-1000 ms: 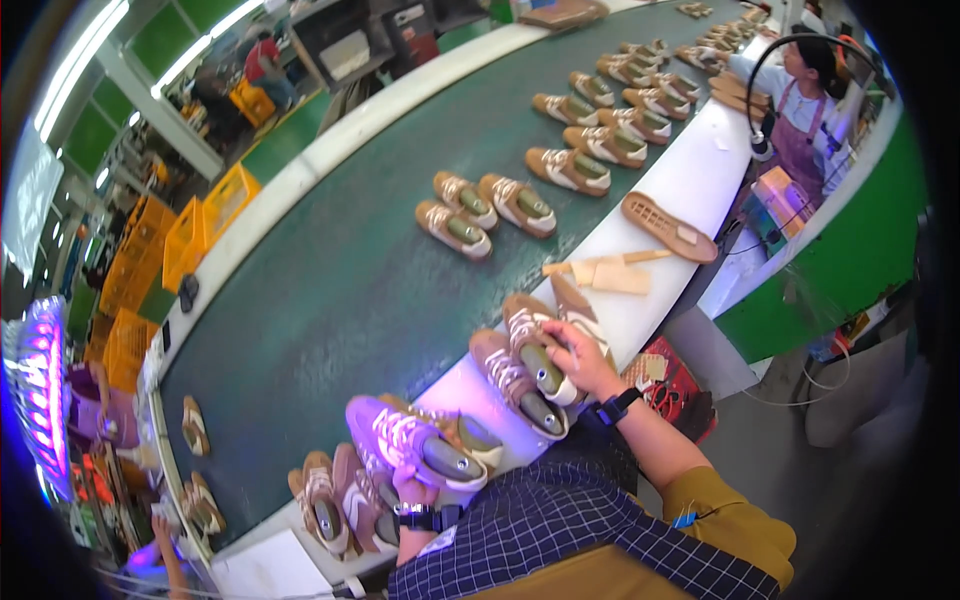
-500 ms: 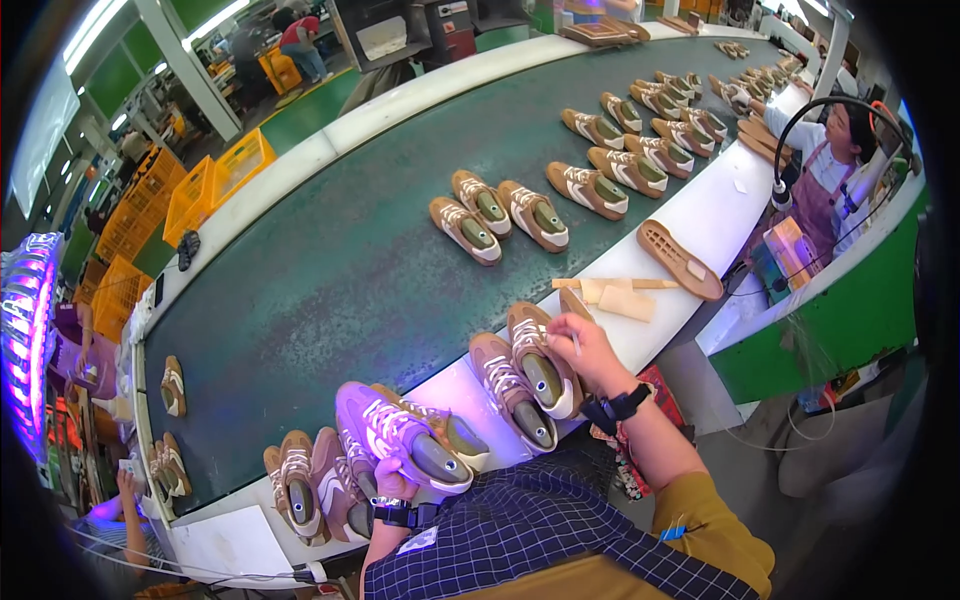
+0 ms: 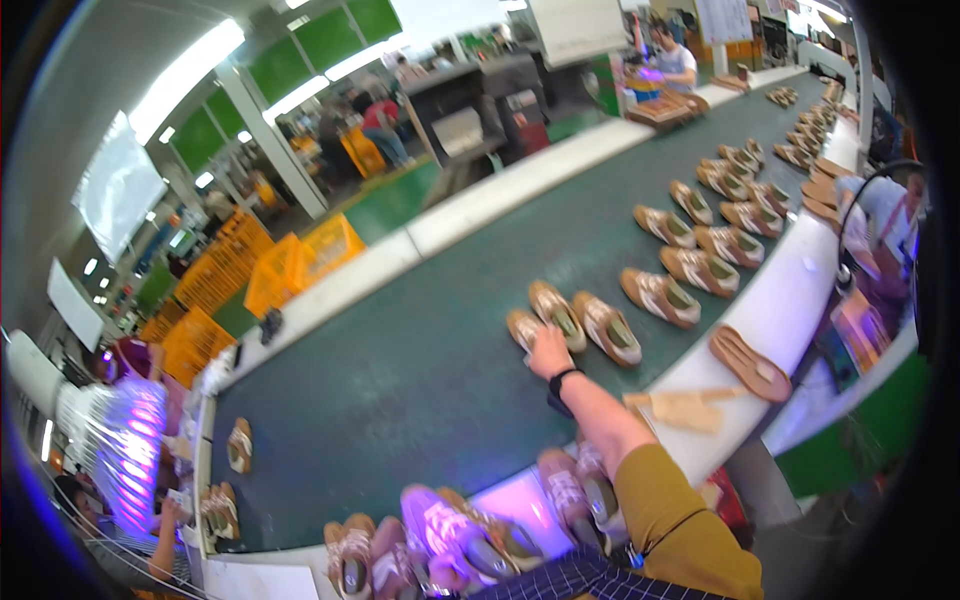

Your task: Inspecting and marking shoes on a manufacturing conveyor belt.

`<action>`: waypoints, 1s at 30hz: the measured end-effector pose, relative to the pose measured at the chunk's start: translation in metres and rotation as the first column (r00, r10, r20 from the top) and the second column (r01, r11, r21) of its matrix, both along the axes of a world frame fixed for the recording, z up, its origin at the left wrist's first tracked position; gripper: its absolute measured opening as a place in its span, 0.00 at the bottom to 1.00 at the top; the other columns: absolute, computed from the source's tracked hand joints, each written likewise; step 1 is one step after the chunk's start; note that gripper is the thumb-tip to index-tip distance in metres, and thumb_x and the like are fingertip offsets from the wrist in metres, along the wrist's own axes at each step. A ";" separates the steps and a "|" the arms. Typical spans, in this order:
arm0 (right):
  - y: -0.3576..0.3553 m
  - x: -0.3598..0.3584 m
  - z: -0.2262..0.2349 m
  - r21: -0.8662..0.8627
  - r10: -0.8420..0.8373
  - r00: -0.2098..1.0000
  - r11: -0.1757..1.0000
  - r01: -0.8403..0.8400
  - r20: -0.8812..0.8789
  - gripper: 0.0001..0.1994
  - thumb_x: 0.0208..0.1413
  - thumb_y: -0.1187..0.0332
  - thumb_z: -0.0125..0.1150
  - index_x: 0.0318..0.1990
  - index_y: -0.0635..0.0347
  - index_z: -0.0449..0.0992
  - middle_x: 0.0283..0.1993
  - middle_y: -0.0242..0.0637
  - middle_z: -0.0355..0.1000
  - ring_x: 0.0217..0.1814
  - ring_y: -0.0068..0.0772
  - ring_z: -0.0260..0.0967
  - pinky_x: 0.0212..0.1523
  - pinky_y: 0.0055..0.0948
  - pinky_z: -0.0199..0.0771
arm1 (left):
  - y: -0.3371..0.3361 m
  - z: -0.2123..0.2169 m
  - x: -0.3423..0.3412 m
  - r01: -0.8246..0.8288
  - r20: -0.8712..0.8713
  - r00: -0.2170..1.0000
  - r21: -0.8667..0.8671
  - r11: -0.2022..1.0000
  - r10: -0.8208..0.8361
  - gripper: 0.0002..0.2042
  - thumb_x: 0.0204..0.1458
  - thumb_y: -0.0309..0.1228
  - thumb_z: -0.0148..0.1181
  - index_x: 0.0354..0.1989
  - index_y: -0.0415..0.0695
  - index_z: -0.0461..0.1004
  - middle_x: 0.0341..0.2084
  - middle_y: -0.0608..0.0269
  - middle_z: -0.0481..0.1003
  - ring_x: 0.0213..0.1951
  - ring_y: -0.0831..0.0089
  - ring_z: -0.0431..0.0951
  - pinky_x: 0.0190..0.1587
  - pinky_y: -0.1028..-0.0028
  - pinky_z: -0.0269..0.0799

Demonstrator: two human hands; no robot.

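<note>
Far out over the dark green conveyor belt (image 3: pixel 370 400), my right hand (image 3: pixel 550 352) is closed on a tan sneaker (image 3: pixel 521 327) with white laces. Two matching sneakers (image 3: pixel 606 330) stand close beside it. At the lower edge my left hand (image 3: pixel 447 574), partly cut off, is closed at the side of a sneaker (image 3: pixel 440 522) lit purple. Another tan sneaker (image 3: pixel 512 535) sits just right of that one. Brown sneakers (image 3: pixel 350 553) stand to its left, and a pair (image 3: pixel 566 487) is by my right forearm. Shoe lasts fill the sneakers.
Several sneakers (image 3: pixel 700 268) line the belt's right side. Tan soles (image 3: pixel 750 362) and a pale flat piece (image 3: pixel 685 408) lie on the white ledge. A co-worker (image 3: pixel 885 235) is at the right. Yellow crates (image 3: pixel 305 262) stand beyond the belt; a purple-glowing lamp (image 3: pixel 130 435) hangs left.
My right hand has left the near pair of sneakers and reached forward onto a sneaker on the belt. The view has tilted up; my left hand stays by the purple-lit sneaker.
</note>
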State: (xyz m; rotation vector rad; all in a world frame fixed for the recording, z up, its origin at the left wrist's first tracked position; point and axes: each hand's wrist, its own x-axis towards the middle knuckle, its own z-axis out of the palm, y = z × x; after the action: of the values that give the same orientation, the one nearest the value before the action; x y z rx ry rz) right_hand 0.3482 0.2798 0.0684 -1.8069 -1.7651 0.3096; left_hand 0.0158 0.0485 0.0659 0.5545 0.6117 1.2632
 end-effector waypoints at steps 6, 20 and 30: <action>0.009 -0.058 -0.048 -0.002 -0.354 0.867 0.926 0.378 0.350 0.14 0.55 0.69 0.43 0.47 0.62 0.69 0.56 0.51 0.59 0.51 0.50 0.62 0.50 0.39 0.61 | 0.093 0.063 -0.015 -0.030 -0.104 0.993 0.162 0.986 0.047 0.33 0.39 0.39 0.59 0.56 0.37 0.60 0.48 0.49 0.69 0.50 0.54 0.70 0.57 0.59 0.63; 0.037 -0.013 -0.032 -0.418 0.030 0.967 0.898 -0.137 -0.253 0.37 0.26 0.51 0.74 0.44 0.66 0.69 0.42 0.51 0.72 0.47 0.45 0.70 0.47 0.34 0.70 | 0.132 0.077 0.011 -0.014 -0.218 0.975 0.097 0.995 0.035 0.34 0.41 0.44 0.57 0.55 0.35 0.60 0.49 0.46 0.69 0.50 0.52 0.70 0.56 0.57 0.64; -0.006 -0.018 -0.042 -0.483 -0.036 0.930 0.862 -0.156 -0.365 0.30 0.25 0.62 0.71 0.40 0.71 0.74 0.42 0.54 0.73 0.46 0.47 0.72 0.48 0.35 0.72 | 0.108 0.117 0.032 -0.060 -0.213 0.973 0.161 0.985 0.094 0.34 0.43 0.47 0.55 0.55 0.34 0.60 0.49 0.44 0.68 0.50 0.50 0.70 0.55 0.56 0.64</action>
State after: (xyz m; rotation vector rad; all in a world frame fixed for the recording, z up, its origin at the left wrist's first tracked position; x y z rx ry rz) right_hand 0.3299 0.2739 0.0268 -1.8730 -1.5626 1.1547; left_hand 0.0475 0.1563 0.1824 0.8127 0.7296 1.3398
